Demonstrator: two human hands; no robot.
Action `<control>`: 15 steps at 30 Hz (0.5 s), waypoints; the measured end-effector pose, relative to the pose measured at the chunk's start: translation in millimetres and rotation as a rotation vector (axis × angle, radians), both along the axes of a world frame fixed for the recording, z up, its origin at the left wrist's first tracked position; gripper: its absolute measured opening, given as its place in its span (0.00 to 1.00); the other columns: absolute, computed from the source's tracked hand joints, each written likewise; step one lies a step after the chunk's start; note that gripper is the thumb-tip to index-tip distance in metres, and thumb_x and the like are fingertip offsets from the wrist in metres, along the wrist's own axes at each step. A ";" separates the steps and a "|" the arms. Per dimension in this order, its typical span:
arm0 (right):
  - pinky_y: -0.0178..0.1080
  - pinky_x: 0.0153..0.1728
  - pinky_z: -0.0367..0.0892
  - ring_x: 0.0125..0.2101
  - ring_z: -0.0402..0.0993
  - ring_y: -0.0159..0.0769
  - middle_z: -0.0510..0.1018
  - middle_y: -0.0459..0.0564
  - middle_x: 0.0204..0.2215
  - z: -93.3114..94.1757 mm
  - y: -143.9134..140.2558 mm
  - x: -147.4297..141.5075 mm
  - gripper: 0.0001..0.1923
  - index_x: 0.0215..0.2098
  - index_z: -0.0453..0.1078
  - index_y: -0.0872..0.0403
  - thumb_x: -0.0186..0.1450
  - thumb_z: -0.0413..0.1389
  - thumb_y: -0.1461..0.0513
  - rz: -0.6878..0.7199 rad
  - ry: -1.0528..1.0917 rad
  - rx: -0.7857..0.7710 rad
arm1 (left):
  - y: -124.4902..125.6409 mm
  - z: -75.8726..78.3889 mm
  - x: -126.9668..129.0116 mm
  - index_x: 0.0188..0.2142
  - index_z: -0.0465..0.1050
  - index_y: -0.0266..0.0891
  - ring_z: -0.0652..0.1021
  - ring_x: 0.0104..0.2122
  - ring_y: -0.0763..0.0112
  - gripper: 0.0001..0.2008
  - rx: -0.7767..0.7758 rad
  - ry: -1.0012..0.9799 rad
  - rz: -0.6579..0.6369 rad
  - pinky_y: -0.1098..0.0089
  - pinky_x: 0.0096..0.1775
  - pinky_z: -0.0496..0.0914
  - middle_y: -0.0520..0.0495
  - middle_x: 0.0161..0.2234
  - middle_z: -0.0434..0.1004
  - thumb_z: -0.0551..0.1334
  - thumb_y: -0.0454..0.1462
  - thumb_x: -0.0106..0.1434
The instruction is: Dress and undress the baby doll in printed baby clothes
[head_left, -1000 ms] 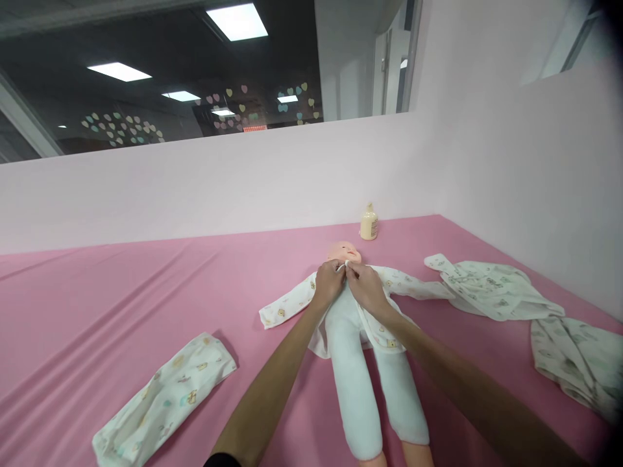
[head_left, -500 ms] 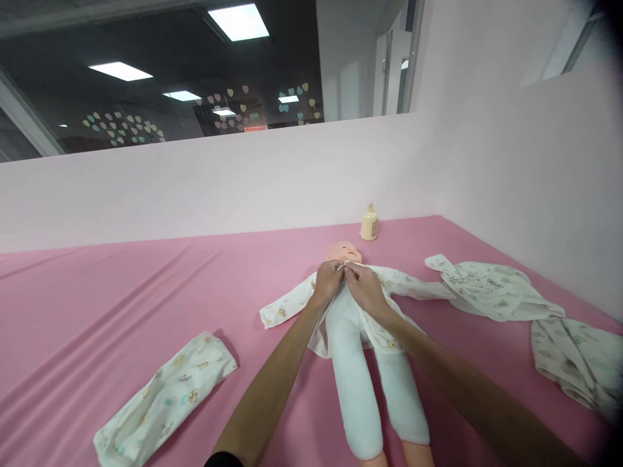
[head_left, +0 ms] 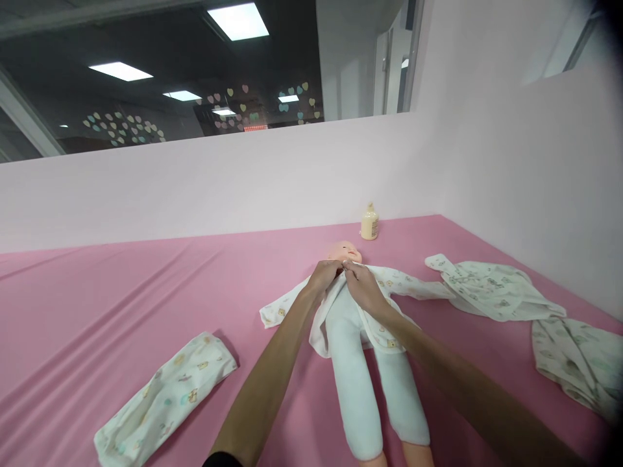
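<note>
A baby doll (head_left: 346,251) lies on its back on the pink sheet (head_left: 146,305), head away from me, in a white printed jacket (head_left: 389,337) and pale leggings (head_left: 357,389). My left hand (head_left: 322,277) and my right hand (head_left: 360,285) meet at the doll's neck. Each pinches one front edge of the jacket at the collar, fingertips almost touching. The jacket's lower front lies open over the belly.
A folded printed garment (head_left: 165,399) lies at the near left. Two more printed garments, one (head_left: 487,288) and another (head_left: 574,363), lie crumpled at the right by the pink wall. A small cream bottle (head_left: 368,222) stands behind the doll's head.
My hands have shifted slightly up toward the doll's neck and closed together at the collar. The left hand has turned flatter over the jacket edge.
</note>
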State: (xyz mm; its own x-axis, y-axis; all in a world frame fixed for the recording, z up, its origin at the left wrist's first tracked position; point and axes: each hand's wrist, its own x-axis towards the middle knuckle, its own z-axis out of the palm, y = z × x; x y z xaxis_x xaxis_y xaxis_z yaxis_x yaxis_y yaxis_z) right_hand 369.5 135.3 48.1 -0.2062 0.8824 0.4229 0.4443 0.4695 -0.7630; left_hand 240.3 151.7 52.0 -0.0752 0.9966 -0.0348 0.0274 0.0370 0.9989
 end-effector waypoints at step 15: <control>0.43 0.54 0.60 0.57 0.66 0.43 0.73 0.58 0.54 -4.8 0.0 1.7 0.23 0.61 0.59 0.55 0.67 0.43 0.65 -0.048 -0.120 -0.043 | -1.9 -0.2 3.1 0.19 0.60 0.39 0.57 0.18 0.78 0.14 0.041 0.107 -0.049 0.72 0.24 0.51 0.57 0.16 0.56 0.60 0.40 0.56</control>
